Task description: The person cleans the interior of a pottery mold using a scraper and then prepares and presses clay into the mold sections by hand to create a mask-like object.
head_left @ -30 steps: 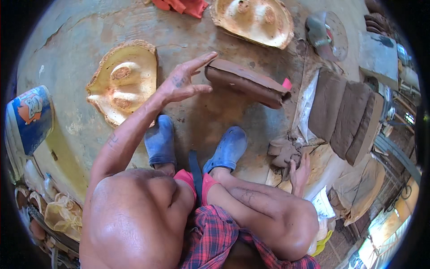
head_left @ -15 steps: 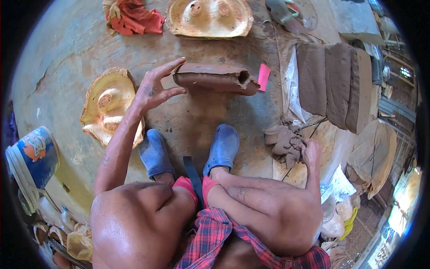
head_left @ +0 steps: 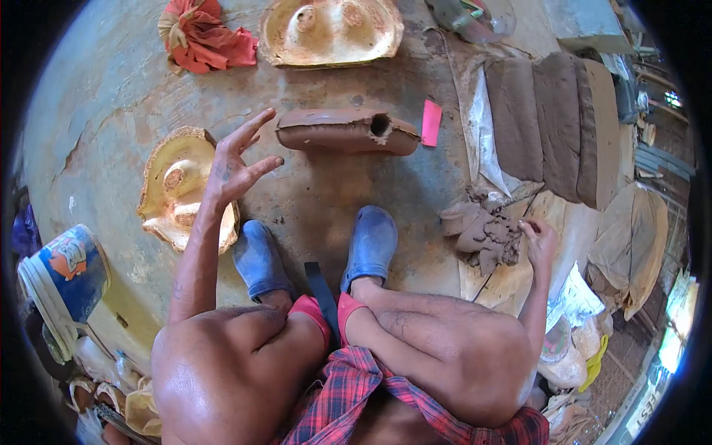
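A hollow brown clay piece (head_left: 326, 135) lies crosswise on the floor ahead of me, with a round hole near its right end. My left hand (head_left: 236, 159) is beside the piece's left end, open, thumb and fingers spread, apart from the clay. At the right, a heap of soft clay scraps (head_left: 486, 236) rests on a pale sheet. My right hand (head_left: 540, 243) is just right of this heap, its fingers loosely bent and nothing visible in them. A small pink card (head_left: 432, 123) lies off the clay piece's right end.
Plaster molds lie at the left (head_left: 178, 178) and far middle (head_left: 348, 52). A red cloth (head_left: 204, 41) is at the far left. Thick clay slabs (head_left: 545, 122) sit at the right. A blue-and-white bucket (head_left: 70, 267) stands at the left. My blue clogs (head_left: 371, 245) are in front.
My left hand has drawn left, away from the clay piece. The piece has settled with its hole facing more upward. My right hand has pulled back from the scraps.
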Motion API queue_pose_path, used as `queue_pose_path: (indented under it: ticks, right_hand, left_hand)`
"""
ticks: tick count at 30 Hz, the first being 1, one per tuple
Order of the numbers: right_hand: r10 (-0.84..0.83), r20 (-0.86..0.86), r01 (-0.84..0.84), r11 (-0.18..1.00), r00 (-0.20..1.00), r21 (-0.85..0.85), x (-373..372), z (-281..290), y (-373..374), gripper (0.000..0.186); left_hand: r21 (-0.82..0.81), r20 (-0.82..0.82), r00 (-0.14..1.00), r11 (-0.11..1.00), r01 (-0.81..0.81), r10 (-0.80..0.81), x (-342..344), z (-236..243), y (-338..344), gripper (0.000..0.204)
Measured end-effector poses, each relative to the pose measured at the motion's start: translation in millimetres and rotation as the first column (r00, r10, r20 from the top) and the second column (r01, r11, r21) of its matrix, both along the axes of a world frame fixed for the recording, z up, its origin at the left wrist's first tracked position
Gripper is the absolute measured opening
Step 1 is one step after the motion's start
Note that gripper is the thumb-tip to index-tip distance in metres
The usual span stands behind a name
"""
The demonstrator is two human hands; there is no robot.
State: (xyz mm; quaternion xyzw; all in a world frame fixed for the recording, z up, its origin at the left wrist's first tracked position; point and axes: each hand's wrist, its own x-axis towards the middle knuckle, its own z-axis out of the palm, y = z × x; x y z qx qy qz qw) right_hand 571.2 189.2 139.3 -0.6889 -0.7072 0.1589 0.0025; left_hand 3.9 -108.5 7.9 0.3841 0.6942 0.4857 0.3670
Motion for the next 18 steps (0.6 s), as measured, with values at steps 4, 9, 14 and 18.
queue_pose_path:
  ticks: [4, 9, 14, 18]
  right_hand:
    - [0.01, -0.111, -0.01, 1.0, 0.994, 0.004, -20, 25, 9, 0.027]
    - [0.61, -0.256, -0.577, 0.793, 0.75, 0.197, -160, 78, -29, 0.016]
    - [0.909, -0.382, -0.819, 0.343, 0.166, 0.46, -301, 126, -71, 0.027]
    - [0.96, -0.183, -0.766, -0.048, -0.213, 0.641, -410, 158, -89, 0.024]
  left_hand:
    - [0.078, 0.055, 0.992, 0.99, -0.114, 0.109, 7, 3, -9, 0.075]
    - [0.191, 0.174, 0.944, 0.93, -0.313, 0.282, 3, 76, -28, 0.052]
    - [0.34, 0.33, 0.937, 0.941, -0.003, -0.116, 21, 164, 5, 0.065]
    - [0.447, 0.346, 0.922, 0.894, 0.002, -0.175, 17, 220, 26, 0.059]
